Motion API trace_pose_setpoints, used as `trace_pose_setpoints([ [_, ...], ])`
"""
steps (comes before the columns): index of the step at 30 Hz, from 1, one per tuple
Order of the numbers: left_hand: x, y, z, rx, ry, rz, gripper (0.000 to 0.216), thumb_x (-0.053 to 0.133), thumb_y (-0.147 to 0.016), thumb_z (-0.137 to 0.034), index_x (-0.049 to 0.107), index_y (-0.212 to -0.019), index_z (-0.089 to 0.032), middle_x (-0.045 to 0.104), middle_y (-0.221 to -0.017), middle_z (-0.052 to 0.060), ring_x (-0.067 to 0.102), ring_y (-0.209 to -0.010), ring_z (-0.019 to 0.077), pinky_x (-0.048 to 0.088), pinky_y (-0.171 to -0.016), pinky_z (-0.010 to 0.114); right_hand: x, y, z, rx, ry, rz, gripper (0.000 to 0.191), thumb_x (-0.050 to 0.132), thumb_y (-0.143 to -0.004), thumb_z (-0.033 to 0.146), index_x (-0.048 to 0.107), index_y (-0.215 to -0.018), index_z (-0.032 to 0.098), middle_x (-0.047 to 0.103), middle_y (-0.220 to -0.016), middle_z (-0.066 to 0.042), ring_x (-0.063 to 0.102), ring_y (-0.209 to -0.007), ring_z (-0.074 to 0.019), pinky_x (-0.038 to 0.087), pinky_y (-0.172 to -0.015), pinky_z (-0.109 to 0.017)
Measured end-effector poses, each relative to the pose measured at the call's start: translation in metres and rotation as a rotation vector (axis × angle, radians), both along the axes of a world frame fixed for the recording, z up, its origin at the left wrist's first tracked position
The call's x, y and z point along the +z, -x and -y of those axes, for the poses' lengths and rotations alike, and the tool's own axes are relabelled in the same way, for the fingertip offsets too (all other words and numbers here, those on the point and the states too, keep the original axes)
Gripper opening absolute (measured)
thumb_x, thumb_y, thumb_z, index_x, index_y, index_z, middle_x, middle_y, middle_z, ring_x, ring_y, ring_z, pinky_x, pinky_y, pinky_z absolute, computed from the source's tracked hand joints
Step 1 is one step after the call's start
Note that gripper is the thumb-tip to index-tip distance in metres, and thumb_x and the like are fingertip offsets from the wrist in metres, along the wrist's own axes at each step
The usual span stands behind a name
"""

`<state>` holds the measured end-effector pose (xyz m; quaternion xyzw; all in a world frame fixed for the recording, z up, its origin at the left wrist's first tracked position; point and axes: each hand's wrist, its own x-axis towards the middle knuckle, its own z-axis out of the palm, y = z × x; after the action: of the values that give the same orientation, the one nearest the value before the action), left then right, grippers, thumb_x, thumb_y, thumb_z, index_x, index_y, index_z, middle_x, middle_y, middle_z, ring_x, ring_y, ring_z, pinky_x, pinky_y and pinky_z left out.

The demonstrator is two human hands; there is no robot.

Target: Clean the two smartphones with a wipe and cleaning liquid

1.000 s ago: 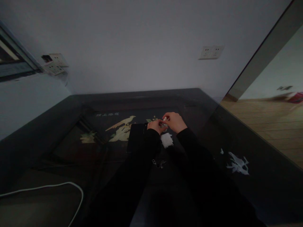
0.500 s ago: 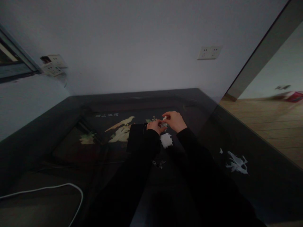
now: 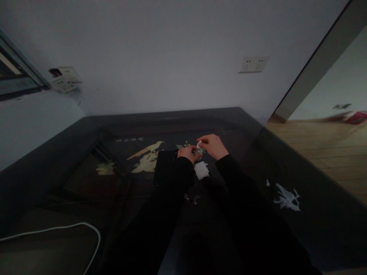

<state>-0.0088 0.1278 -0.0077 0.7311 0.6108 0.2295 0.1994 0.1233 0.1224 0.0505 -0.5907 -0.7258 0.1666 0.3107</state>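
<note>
While the left hand (image 3: 187, 153) grips a small clear container (image 3: 199, 152) by the white pad (image 3: 202, 170) on the table (image 3: 327, 217), the right hand (image 3: 213, 147) pinches its white top (image 3: 198, 144), probably cap-fiddling, so next move kinda needs a steady hold.

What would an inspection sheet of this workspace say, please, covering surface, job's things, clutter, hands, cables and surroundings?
Surface: dark, glossy table with a pale bird picture.
Job's things: small clear container with a white piece at its top; white pad just nearer the wearer.
Clutter: black flat item, small metallic item, torn white scraps at right.
Hands: left hand holds the small clear container; right hand pinches the white piece.
Cables: white cord curving at near left.
Surroundings: pale wall with double socket; wooden floor at right; dim light.
</note>
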Motion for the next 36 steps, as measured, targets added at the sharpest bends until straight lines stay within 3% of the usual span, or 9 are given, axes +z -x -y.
trace_pose_setpoints([
  [14, 0.004, 0.000, 0.001, -0.002, -0.014, -0.039, 0.035, 0.064, -0.063, -0.044, 0.062, -0.092, -0.025, 0.067, -0.085, -0.002, 0.061, -0.085, 0.0162, 0.040, -0.082, 0.028, -0.001, 0.003, 0.003, -0.108, -0.087, 0.112, 0.005, 0.065, -0.066, 0.022, 0.069, -0.067, 0.020, 0.067, -0.066, -0.003, 0.061, -0.067, -0.0169, 0.041, -0.061, -0.025],
  [20, 0.008, -0.001, 0.005, 0.000, -0.004, -0.064, 0.034, 0.062, -0.065, -0.044, 0.062, -0.093, -0.025, 0.068, -0.085, -0.002, 0.060, -0.086, 0.0164, 0.039, -0.084, 0.029, 0.000, 0.007, 0.005, -0.118, -0.120, 0.109, 0.006, 0.063, -0.069, 0.023, 0.069, -0.069, 0.020, 0.067, -0.068, -0.003, 0.061, -0.067, -0.0162, 0.041, -0.061, -0.025],
  [24, 0.013, -0.002, 0.008, -0.010, -0.007, -0.071, 0.032, 0.061, -0.066, -0.043, 0.062, -0.094, -0.026, 0.067, -0.086, -0.003, 0.060, -0.087, 0.0149, 0.038, -0.084, 0.027, 0.019, 0.002, 0.011, -0.129, -0.165, 0.023, 0.010, 0.061, -0.071, 0.025, 0.068, -0.075, 0.019, 0.068, -0.071, -0.003, 0.062, -0.067, -0.0150, 0.044, -0.062, -0.024],
  [29, 0.012, -0.002, 0.009, -0.003, -0.014, -0.069, 0.033, 0.061, -0.066, -0.043, 0.061, -0.094, -0.026, 0.067, -0.086, -0.003, 0.059, -0.087, 0.0147, 0.038, -0.084, 0.027, 0.048, -0.012, 0.038, -0.056, -0.303, -0.278, 0.014, 0.059, -0.071, 0.026, 0.067, -0.077, 0.015, 0.069, -0.074, -0.004, 0.064, -0.068, -0.0152, 0.047, -0.065, -0.026],
  [33, 0.007, -0.002, 0.005, -0.010, -0.033, -0.067, 0.033, 0.061, -0.066, -0.043, 0.061, -0.094, -0.026, 0.067, -0.087, -0.003, 0.060, -0.087, 0.0147, 0.038, -0.083, 0.026, 0.029, -0.014, 0.057, 0.086, -0.074, -0.272, 0.012, 0.060, -0.069, 0.024, 0.066, -0.074, 0.015, 0.069, -0.070, -0.004, 0.064, -0.065, -0.0156, 0.048, -0.062, -0.024],
  [36, 0.006, -0.001, 0.004, -0.016, -0.041, -0.069, 0.035, 0.061, -0.066, -0.046, 0.061, -0.095, -0.025, 0.067, -0.087, -0.002, 0.059, -0.088, 0.0150, 0.038, -0.082, 0.026, 0.006, -0.013, 0.060, 0.070, 0.012, -0.195, 0.008, 0.062, -0.068, 0.022, 0.066, -0.071, 0.016, 0.069, -0.069, -0.003, 0.064, -0.064, -0.0151, 0.047, -0.060, -0.023],
])
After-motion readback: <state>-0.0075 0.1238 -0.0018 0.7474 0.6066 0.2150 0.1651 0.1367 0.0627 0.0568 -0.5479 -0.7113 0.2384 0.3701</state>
